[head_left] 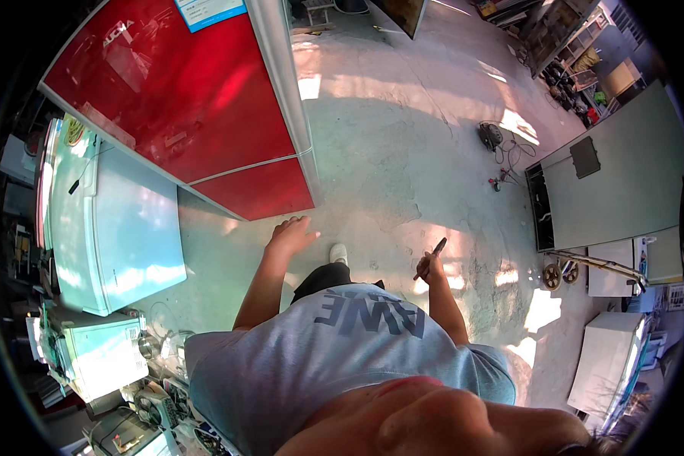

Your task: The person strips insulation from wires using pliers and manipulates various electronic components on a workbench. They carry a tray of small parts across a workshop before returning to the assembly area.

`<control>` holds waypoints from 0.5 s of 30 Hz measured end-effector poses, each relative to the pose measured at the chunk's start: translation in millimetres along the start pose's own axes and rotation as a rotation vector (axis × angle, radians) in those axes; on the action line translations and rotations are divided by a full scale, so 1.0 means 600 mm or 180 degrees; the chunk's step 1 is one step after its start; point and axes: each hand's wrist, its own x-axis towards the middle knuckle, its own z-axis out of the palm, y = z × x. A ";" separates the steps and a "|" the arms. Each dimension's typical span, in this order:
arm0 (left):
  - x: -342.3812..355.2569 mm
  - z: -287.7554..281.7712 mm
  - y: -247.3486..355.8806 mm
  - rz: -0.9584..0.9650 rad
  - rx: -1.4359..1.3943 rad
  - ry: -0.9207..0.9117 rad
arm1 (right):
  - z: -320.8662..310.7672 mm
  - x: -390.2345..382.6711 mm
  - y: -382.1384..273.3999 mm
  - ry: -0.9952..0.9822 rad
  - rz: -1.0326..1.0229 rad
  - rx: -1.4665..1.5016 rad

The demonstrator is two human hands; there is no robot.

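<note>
Grips a dark, slender, stick-shaped tool in the curled fingers of the right hand, out over the grey concrete floor. Holds the left hand loose, with fingers extended, near the tall, glossy red refrigerator.

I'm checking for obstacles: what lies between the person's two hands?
In the head view, a pale shoe and floor, both lower down, show between the left hand and the right hand.

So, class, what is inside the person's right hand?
The right hand grips a slim dark tool. One end shows, pointing forward; the grip covers its middle, so its exact kind cannot be told.
</note>
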 end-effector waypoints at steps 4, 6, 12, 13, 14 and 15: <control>0.168 -0.059 -0.011 0.0146 0.0216 -0.0210 | -0.103 -0.108 0.025 0.3028 0.1560 -0.0587; 0.239 -0.105 0.026 0.0417 0.0347 -0.0341 | -0.099 -0.188 0.014 0.3225 0.1574 -0.0444; 0.446 -0.140 0.056 0.1057 -0.0606 -0.0239 | -0.067 -0.214 -0.057 0.3389 0.1327 -0.0415; 0.478 -0.136 0.047 0.1012 -0.0640 -0.0201 | -0.066 -0.193 -0.082 0.3381 0.1355 -0.0493; 0.502 -0.122 0.027 0.0852 -0.0723 -0.0117 | -0.064 -0.153 -0.130 0.3310 0.1409 -0.0698; 0.534 -0.116 0.026 0.0857 -0.0751 -0.0120 | -0.052 -0.135 -0.152 0.3334 0.1415 -0.0742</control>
